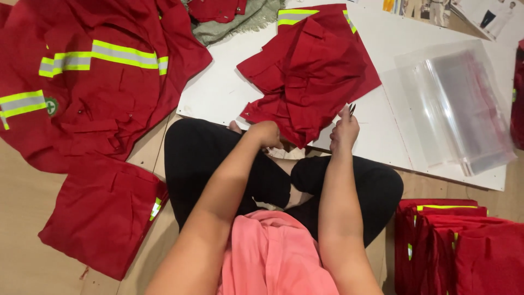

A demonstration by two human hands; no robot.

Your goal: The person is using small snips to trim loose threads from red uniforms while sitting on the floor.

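A crumpled red garment (pixel 308 76) lies at upper centre on a white board (pixel 218 93). The left hand (pixel 265 134) grips its lower edge, fingers closed. The right hand (pixel 344 128) pinches small scissors (pixel 352 108) beside it. Clear bags (pixel 453 109) lie right.

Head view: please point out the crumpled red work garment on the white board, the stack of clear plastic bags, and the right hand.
Crumpled red work garment (pixel 311 71), head view, middle of the fabric.
Stack of clear plastic bags (pixel 458 109), head view, centre of top bag.
Right hand (pixel 344 131), head view, back of hand.
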